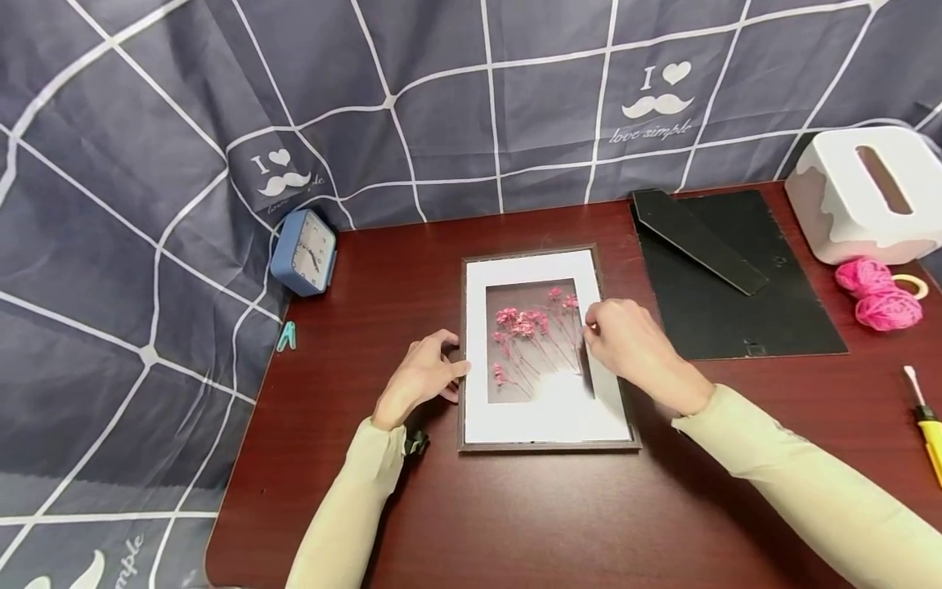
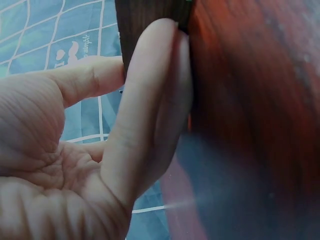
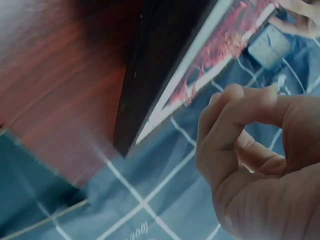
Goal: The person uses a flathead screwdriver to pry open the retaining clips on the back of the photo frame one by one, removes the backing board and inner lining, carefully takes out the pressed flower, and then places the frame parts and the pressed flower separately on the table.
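Observation:
A dark-brown picture frame [image 1: 471, 447] with a white mat [image 1: 545, 425] lies on the table, pink dried flowers [image 1: 524, 323] showing in its window. My left hand [image 1: 425, 372] grips the frame's left side, thumb on the upper edge and fingers against the outer side, as the left wrist view shows. Over the right strip of the mat, my right hand [image 1: 633, 343] has its fingers curled, thumb and fingertip together. In the right wrist view this hand [image 3: 250, 150] is above the frame, with nothing visible between the fingertips.
A black backing board [image 1: 773, 319] with a stand leg lies right of the frame. Beyond it are a white tissue box [image 1: 846, 184], pink yarn [image 1: 886, 309] and a yellow-handled screwdriver [image 1: 929, 425]. Leftward are a blue clock [image 1: 298, 254] and a teal clip [image 1: 287, 335].

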Demonstrator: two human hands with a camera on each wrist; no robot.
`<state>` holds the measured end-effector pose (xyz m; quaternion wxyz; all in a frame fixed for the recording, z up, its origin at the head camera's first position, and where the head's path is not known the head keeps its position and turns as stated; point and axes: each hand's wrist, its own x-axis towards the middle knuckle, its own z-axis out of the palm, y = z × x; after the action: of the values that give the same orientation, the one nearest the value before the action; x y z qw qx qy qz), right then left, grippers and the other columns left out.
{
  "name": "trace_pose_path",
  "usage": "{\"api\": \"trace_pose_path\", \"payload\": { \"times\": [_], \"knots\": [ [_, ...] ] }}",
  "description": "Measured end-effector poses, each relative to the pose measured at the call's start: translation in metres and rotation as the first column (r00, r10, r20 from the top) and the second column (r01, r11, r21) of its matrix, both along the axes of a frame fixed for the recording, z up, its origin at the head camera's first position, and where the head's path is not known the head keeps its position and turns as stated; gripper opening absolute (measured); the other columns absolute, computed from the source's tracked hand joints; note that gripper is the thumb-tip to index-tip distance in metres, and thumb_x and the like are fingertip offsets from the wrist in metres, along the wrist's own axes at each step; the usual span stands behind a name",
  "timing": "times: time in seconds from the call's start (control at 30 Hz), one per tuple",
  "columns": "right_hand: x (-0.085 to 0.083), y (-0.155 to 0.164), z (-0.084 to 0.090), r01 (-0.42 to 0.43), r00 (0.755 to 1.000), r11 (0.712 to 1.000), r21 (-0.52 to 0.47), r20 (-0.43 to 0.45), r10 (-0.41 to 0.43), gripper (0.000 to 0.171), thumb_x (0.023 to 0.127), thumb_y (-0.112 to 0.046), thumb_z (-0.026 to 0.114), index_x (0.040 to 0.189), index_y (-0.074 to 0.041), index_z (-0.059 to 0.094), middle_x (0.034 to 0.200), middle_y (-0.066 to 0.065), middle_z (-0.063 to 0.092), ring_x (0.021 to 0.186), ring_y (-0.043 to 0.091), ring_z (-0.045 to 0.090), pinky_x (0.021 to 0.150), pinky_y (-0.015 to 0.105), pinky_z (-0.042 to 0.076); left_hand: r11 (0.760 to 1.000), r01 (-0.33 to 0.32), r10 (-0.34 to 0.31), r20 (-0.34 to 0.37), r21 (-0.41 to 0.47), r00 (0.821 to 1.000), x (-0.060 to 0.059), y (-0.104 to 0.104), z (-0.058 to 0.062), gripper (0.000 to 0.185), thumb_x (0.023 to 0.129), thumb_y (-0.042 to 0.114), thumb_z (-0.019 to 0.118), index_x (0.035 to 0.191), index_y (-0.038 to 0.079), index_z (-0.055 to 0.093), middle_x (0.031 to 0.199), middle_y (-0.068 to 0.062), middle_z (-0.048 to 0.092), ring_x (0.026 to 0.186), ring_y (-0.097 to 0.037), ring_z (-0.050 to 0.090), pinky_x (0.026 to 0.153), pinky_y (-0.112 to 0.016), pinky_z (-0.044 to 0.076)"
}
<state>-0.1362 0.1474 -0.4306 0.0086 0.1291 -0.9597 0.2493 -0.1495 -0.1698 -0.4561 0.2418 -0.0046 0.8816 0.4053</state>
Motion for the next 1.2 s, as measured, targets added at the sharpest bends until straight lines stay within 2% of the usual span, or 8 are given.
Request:
{"api": "trace_pose_path", "payload": {
  "times": [0.17,0.33,0.57,0.67,0.77,0.87,1.03,1.2],
  "knots": [
    [-0.014,-0.014,-0.003,-0.085,0.990,0.996,0.033,0.113,0.081,0.036,0.098,-0.001,0.066,0.064,-0.012,0.060,0.063,-0.001,0.050,0.061,0.015,0.043,0.055,0.027,0.033,1.000,0.000,0.000,-0.003,-0.010,1.000,0.000,-0.001,0.001,0.053,0.103,0.018,0.075,0.150,0.005,0.056,0.090,-0.014,0.076,0.060,-0.021,0.079,0.078,-0.036,0.070],
    [-0.023,-0.019,-0.011,-0.088,0.974,0.995,0.045,0.212,0.076,0.044,0.099,-0.003,0.065,0.058,-0.014,0.051,0.059,-0.004,0.040,0.058,0.013,0.035,0.052,0.027,0.032,1.000,0.000,0.000,-0.007,-0.023,1.000,0.000,0.000,0.002,0.052,0.103,0.018,0.075,0.150,0.006,0.057,0.088,-0.013,0.075,0.060,-0.021,0.079,0.081,-0.037,0.069],
    [-0.052,-0.011,-0.074,-0.072,0.976,0.996,0.061,0.211,0.057,0.044,0.093,-0.006,0.061,0.054,-0.020,0.047,0.054,-0.009,0.032,0.052,0.010,0.030,0.045,0.027,0.033,1.000,0.000,0.000,-0.006,-0.029,1.000,0.000,0.000,0.003,0.052,0.103,0.018,0.075,0.150,0.006,0.057,0.087,-0.012,0.075,0.060,-0.020,0.079,0.085,-0.038,0.069],
    [-0.059,-0.010,-0.088,-0.072,0.978,0.996,0.053,0.199,0.060,0.043,0.090,-0.005,0.058,0.052,-0.021,0.048,0.053,-0.009,0.033,0.052,0.011,0.033,0.044,0.027,0.033,0.999,-0.001,0.001,-0.005,-0.038,1.000,0.000,0.000,0.004,0.052,0.103,0.019,0.075,0.150,0.007,0.057,0.087,-0.012,0.076,0.060,-0.020,0.079,0.087,-0.039,0.069],
    [-0.059,-0.009,-0.087,-0.062,0.980,0.998,0.016,0.190,0.057,0.045,0.091,-0.006,0.060,0.051,-0.021,0.046,0.052,-0.010,0.031,0.051,0.011,0.032,0.045,0.028,0.031,0.999,0.000,0.000,-0.005,-0.049,1.000,0.000,0.000,0.004,0.052,0.103,0.020,0.075,0.150,0.007,0.057,0.088,-0.011,0.076,0.060,-0.019,0.079,0.094,-0.041,0.067],
    [-0.051,-0.010,-0.063,-0.034,0.981,0.999,-0.011,0.192,0.036,0.048,0.094,-0.009,0.061,0.052,-0.021,0.043,0.052,-0.011,0.030,0.052,0.010,0.031,0.048,0.031,0.032,0.999,0.002,-0.002,-0.005,-0.051,1.000,0.000,0.000,0.004,0.052,0.103,0.020,0.075,0.150,0.007,0.057,0.088,-0.011,0.077,0.060,-0.019,0.079,0.097,-0.042,0.066],
    [-0.029,-0.009,-0.013,-0.008,0.975,0.998,-0.055,0.221,0.020,0.051,0.097,-0.008,0.061,0.053,-0.020,0.038,0.055,-0.009,0.026,0.055,0.010,0.028,0.051,0.029,0.028,0.999,0.002,-0.002,-0.003,-0.046,1.000,0.000,0.001,0.003,0.052,0.103,0.020,0.075,0.150,0.007,0.057,0.088,-0.011,0.077,0.060,-0.019,0.079,0.092,-0.040,0.068],
    [-0.021,-0.001,0.006,0.008,0.963,1.000,-0.030,0.270,0.000,0.052,0.100,-0.008,0.062,0.053,-0.019,0.042,0.055,-0.008,0.028,0.056,0.012,0.030,0.052,0.027,0.027,0.999,-0.006,0.006,0.001,-0.035,1.000,0.000,0.000,0.002,0.052,0.103,0.019,0.075,0.150,0.007,0.057,0.089,-0.013,0.076,0.061,-0.020,0.079,0.084,-0.037,0.069]
  ]
}}
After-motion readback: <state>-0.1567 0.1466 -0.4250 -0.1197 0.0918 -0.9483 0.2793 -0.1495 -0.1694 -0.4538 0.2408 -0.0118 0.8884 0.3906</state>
